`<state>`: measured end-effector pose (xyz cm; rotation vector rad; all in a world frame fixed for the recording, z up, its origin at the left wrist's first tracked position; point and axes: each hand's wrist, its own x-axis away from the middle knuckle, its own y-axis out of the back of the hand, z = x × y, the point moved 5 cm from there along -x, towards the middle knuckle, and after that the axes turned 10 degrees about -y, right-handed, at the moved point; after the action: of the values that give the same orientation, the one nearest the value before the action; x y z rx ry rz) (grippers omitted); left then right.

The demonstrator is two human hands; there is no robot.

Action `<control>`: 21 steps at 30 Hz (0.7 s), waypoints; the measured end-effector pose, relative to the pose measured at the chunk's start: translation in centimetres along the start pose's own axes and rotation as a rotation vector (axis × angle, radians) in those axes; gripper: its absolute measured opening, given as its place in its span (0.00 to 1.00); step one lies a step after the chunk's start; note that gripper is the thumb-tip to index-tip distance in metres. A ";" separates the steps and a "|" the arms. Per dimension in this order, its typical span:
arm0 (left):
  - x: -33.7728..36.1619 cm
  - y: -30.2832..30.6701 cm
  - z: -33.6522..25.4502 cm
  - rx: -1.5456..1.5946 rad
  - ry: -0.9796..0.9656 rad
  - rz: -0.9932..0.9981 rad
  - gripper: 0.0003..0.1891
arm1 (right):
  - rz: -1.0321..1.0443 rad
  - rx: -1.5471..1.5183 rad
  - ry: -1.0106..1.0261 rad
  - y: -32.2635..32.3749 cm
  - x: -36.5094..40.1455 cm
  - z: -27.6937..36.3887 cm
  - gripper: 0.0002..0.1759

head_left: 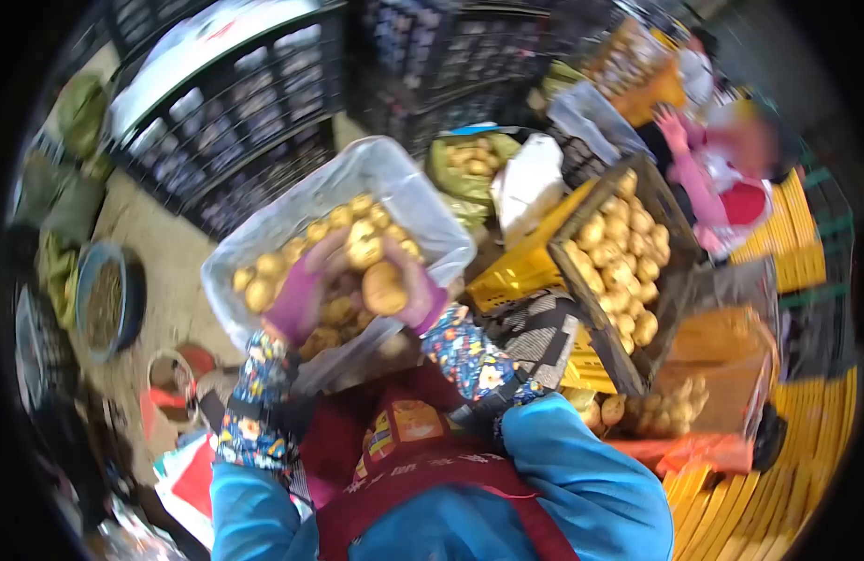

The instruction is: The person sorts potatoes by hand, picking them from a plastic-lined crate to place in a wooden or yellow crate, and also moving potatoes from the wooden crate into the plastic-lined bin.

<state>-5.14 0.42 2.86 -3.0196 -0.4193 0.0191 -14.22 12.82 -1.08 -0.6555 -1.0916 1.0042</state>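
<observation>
Both my hands wear purple gloves and are over a crate (224, 271) lined with clear plastic, which has potatoes in it. My right hand (418, 290) is closed round a large potato (384, 288) at the crate's near right part. Just left of it, my left hand (310, 280) has its fingers bent up against a potato (364, 247) between the two hands; motion blur softens its fingertips. More potatoes (260, 293) lie below and around the hands. Flowered sleeves cover my forearms.
A dark-rimmed crate (581, 280) of potatoes stands right, beside a green sack (462, 208) and white bag (528, 187). Black crates (235, 140) stack behind. A blue tub (88, 323) is at left, yellow crates (796, 467) at lower right. Another person (703, 178) sits upper right.
</observation>
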 end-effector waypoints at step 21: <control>2.0 9.7 1.9 0.295 -0.019 -0.651 0.25 | -1.358 1.458 0.899 10.8 29.8 24.0 0.13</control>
<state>-0.63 -8.14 0.05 -2.4669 -1.2483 0.0569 -36.65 43.58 10.49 0.7794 0.2704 0.0175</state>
